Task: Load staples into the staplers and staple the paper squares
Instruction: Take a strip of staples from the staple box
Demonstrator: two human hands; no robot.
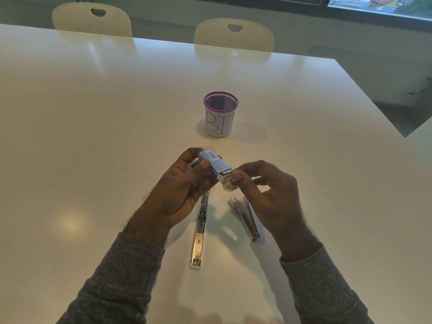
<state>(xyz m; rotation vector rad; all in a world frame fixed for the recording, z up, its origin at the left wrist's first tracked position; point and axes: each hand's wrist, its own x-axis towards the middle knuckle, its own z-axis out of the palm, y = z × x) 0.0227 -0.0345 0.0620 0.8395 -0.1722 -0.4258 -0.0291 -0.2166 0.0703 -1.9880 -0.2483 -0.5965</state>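
While held above the white table [93,136], staple box [214,166] gripped in left hand [184,195], fingers and thumb curled round its blue-and-white sleeve, barcode face up. Open end of box turned toward right hand [268,192]; thumb and forefinger of that hand pinching the white inner tray or flap at the box mouth, remaining fingers loosely curled. Metal strip of staples visible at the mouth; whether pinched too, cannot tell.

Below the hands, opened stapler [198,239] lying flat on the table, unfolded lengthwise, metal channel facing up, far end hidden behind left hand. Just beside it to the right, second stapler [245,216] lying at an angle, partly behind right hand. Both untouched.

Farther back, purple mesh cup [220,114] standing upright, wrapped in white paper with blue lettering. Two white perforated chairs [233,35] at the far table edge. Grey sleeves [121,277] on both forearms.
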